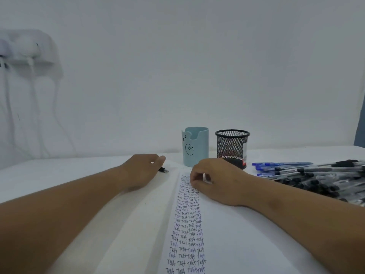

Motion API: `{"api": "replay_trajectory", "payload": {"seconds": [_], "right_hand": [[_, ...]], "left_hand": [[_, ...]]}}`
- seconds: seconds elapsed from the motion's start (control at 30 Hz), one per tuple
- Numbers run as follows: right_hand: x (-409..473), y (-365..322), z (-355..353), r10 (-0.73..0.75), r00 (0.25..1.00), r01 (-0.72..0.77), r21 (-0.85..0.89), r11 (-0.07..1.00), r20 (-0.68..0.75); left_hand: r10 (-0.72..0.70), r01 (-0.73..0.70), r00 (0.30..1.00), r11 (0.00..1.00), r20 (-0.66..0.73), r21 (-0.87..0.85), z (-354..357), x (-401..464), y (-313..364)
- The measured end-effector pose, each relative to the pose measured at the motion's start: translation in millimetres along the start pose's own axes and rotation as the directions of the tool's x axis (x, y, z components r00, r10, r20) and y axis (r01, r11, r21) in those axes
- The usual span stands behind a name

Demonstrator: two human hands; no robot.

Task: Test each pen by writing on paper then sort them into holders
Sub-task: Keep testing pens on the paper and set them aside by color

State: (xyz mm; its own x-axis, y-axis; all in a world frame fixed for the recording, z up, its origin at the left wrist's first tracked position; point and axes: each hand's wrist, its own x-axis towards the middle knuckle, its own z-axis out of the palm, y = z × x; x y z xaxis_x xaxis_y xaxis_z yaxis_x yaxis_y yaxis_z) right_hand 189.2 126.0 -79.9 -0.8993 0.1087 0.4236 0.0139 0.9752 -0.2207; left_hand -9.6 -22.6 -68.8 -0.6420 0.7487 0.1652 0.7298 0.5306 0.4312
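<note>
While both forearms are stretched across the tabletop, a black pen (163, 170) is held under the curled fingers of the left hand (141, 171), only its tip showing past them. The right hand (214, 179) is rested on the paper (227, 234) with fingers curled; whether anything is pinched in them cannot be told. Columns of the word "Test" are written down the paper's middle. Two holders are stood near the tabletop's far edge: a blue cup (195, 146), and a black mesh cup (232, 148) just to its right. A pile of pens (316, 177) is heaped at the right edge.
</note>
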Motion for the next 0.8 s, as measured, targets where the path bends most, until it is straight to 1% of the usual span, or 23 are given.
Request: {"api": "replay_trajectory", "payload": {"seconds": [0.03,0.17,0.27,0.33,0.37,0.47,0.57,0.6,0.63,0.67,0.7,0.73,0.77,0.8], "right_hand": [[0,0,0,-0.002,1.000,0.002,0.006,1.000,-0.003],[0,0,0,-0.001,1.000,0.001,0.036,0.999,0.000],[0,1,0,0.011,1.000,-0.012,0.044,0.999,0.010],[-1,1,0,0.012,1.000,-0.013,0.037,0.999,0.011],[-2,0,0,0.011,1.000,-0.012,0.033,0.999,0.010],[-3,-2,-2,0.019,1.000,-0.019,0.025,1.000,0.014],[-5,-4,-3,0.031,0.999,-0.032,0.025,0.999,0.016],[-6,-4,-3,0.036,0.999,-0.037,0.023,0.999,0.016],[-7,-4,-4,0.044,0.999,-0.044,0.018,0.999,0.019],[-8,-4,-4,0.052,0.998,-0.052,0.015,0.999,0.021],[-9,-4,-4,0.056,0.998,-0.056,0.015,0.998,0.023],[-9,-5,-5,0.057,0.998,-0.058,0.018,0.998,0.024],[-9,-5,-5,0.060,0.998,-0.061,0.021,0.998,0.026],[-10,-5,-6,0.067,0.997,-0.067,0.025,0.997,0.027]], "left_hand": [[-0.017,0.016,1.000,1.000,-0.013,-0.017,2,1,0],[-0.055,0.056,0.977,0.998,-0.206,0.000,5,3,-1],[-0.101,0.088,0.972,0.994,-0.211,-0.072,-5,-4,0],[-0.109,0.085,0.974,0.988,-0.198,-0.126,-8,-9,-2],[-0.104,0.082,0.976,0.989,-0.189,-0.122,-9,-10,-2],[-0.071,0.064,0.983,0.997,-0.168,-0.049,-8,-12,0],[-0.027,0.060,0.977,0.987,-0.212,0.147,-8,-11,1],[-0.032,0.070,0.974,0.984,-0.226,0.161,-8,-9,-1],[-0.045,0.079,0.970,0.988,-0.239,0.134,-9,-9,-4],[-0.076,0.095,0.965,0.993,-0.252,0.065,-10,-10,-5],[-0.117,0.106,0.956,0.993,-0.270,-0.054,-11,-10,-7],[-0.173,0.103,0.944,0.964,-0.281,-0.247,-12,-11,-7],[-0.233,0.086,0.936,0.878,-0.265,-0.470,-14,-12,-6],[-0.278,0.066,0.936,0.738,-0.214,-0.671,-15,-13,-3]]}}
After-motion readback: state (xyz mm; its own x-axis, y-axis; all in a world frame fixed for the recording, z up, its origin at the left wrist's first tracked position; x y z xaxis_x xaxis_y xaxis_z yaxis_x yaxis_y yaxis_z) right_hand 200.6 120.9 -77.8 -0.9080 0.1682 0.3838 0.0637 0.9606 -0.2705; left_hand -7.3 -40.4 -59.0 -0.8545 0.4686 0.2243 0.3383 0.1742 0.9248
